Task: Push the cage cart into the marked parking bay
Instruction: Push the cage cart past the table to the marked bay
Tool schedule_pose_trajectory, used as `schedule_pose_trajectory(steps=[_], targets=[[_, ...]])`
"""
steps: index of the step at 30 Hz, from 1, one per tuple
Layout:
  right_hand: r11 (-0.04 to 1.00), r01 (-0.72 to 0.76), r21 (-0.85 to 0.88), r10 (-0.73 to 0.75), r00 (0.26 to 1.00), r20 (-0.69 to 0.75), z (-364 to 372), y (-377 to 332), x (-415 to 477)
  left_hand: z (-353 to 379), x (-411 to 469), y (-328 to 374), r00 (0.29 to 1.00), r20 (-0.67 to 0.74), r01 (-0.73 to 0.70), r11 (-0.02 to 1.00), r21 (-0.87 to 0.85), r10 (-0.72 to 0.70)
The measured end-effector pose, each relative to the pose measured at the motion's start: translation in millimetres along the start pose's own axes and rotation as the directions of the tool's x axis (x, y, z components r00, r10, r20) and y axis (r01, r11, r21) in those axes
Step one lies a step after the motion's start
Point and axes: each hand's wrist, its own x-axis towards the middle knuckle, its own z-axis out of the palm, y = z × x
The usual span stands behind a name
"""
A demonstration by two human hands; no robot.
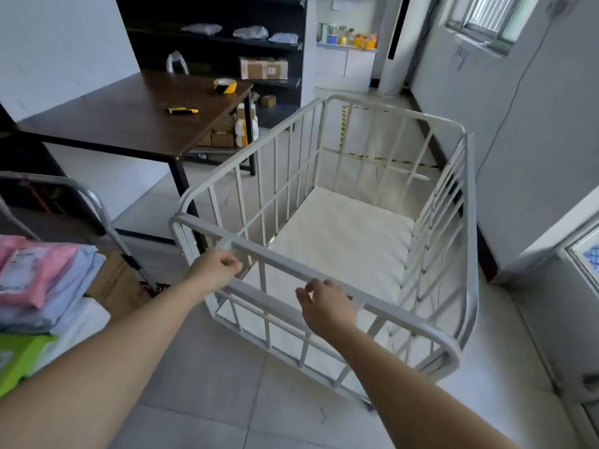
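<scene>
Both hands met the near top rail of the pale grey barred metal cage cart (324, 228), ready to push: the left hand (215, 266) curled round it, the right hand (325, 307) apparently loosely spread. Yellow-black floor tape (389, 159) lay just beyond the far end. The dark wooden table (129, 115) crowded its left side.

Small stockroom or parcel-handling room, tiled floor (207, 384), plain white walls. Dark shelving (214, 43) stacked with bagged parcels and a cardboard carton (263, 68); more boxes (223, 137) stowed under a brown worktable (129, 118) carrying hazard tape (224, 85) and a utility knife (181, 110). Yellow-black floor tape (389, 158) marking out a bay; poly mailers (39, 277) piled on a trolley at left.
</scene>
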Motion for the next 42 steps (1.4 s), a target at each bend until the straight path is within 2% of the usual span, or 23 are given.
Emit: schedule_pose_trajectory(steps=[3, 7, 16, 23, 33, 42], targets=[[0.995, -0.002, -0.098, 0.003, 1.0, 0.013, 20, 2, -3, 3, 9, -12, 0.992, 0.041, -0.127, 0.968, 0.215, 0.121], [0.98, -0.011, -0.2, 0.014, 1.0, 0.016, 42, 9, -5, 9, 21, -28, 0.971, 0.158, -0.228, 0.892, 0.391, 0.179], [0.96, 0.006, -0.278, -0.004, 1.0, 0.009, 54, 23, -2, 13, 47, -50, 0.896, 0.397, -0.395, 0.76, 0.515, 0.196], [0.947, 0.139, -0.289, -0.151, 0.988, -0.022, 62, 34, 1, 11, 63, -58, 0.809, 0.538, -0.567, 0.551, 0.612, 0.234], [0.923, 0.194, -0.333, -0.216, 0.976, -0.028, 64, 36, 7, 16, 62, -55, 0.781, 0.537, -0.623, 0.336, 0.707, 0.319], [0.919, 0.157, -0.362, -0.183, 0.982, -0.038, 72, 42, 16, 19, 65, -56, 0.776, 0.517, -0.622, 0.304, 0.721, 0.361]])
